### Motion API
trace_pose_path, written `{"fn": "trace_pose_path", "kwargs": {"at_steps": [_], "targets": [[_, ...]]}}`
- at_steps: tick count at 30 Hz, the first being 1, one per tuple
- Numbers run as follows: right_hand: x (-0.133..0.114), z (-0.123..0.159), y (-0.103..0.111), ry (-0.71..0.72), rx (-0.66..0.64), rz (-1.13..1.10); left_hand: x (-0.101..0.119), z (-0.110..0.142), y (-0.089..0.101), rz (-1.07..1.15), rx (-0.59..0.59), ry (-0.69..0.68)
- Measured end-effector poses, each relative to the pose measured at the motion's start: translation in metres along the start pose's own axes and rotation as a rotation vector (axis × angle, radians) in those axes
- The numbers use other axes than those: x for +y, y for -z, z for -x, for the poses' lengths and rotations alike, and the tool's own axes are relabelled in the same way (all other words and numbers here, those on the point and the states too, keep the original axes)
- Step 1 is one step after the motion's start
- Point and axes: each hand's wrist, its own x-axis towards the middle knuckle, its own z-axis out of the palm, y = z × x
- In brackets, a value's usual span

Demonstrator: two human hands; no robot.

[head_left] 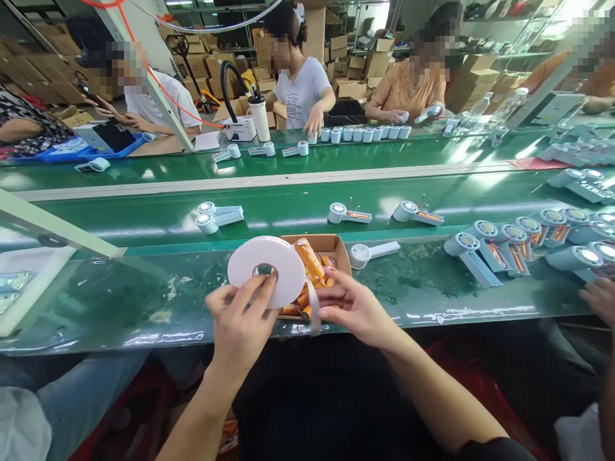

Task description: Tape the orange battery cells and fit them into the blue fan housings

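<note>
A flat white roll of tape [245,259] stands tilted in my left hand [243,320], whose fingers are closed on it around the centre hole. From the roll's right side a narrow loose strip of tape [314,310] hangs down, blurred. The fingertips of my right hand [353,306] are bent against this strip, with the thumb below. Just behind both hands is a cardboard box [342,253] holding several orange-wrapped battery cells [310,259]; the roll and my fingers hide part of it. Right of the box lies a pale handheld fan [361,255].
Open fan housings with wires [417,212] lie on the green conveyor [283,208]. Many more fan housings [480,240] are crowded at the right. Across the line, co-workers [302,83] handle fan parts. Another person's hand [600,301] is at the right edge. A metal post [62,224] slants in from the left.
</note>
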Motion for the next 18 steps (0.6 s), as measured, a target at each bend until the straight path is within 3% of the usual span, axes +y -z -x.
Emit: {"fn": "trace_pose_path", "kwargs": {"at_steps": [3,5,6,7,11,15,18], "targets": [[-0.002,0.014,0.003,-0.179,-0.295,0.245,-0.005,-0.008,0.006,-0.028,0.031,0.008],[-0.007,0.020,0.009,-0.193,-0.481,0.435,-0.007,-0.012,0.010,-0.038,0.043,-0.012],[-0.011,0.022,0.014,-0.170,-0.501,0.492,-0.008,-0.013,0.011,-0.040,0.045,-0.030],[-0.018,0.021,0.020,-0.119,-0.448,0.501,-0.007,-0.014,0.013,-0.038,0.045,-0.047],[-0.047,0.003,0.038,0.152,-0.011,0.245,0.000,-0.012,0.013,0.007,0.007,-0.110],[-0.047,-0.019,0.024,0.160,0.030,0.021,0.013,-0.008,0.005,0.006,0.017,-0.143],[-0.027,-0.025,0.008,0.139,0.185,-0.147,0.027,-0.003,-0.002,-0.009,0.048,-0.107]]}}
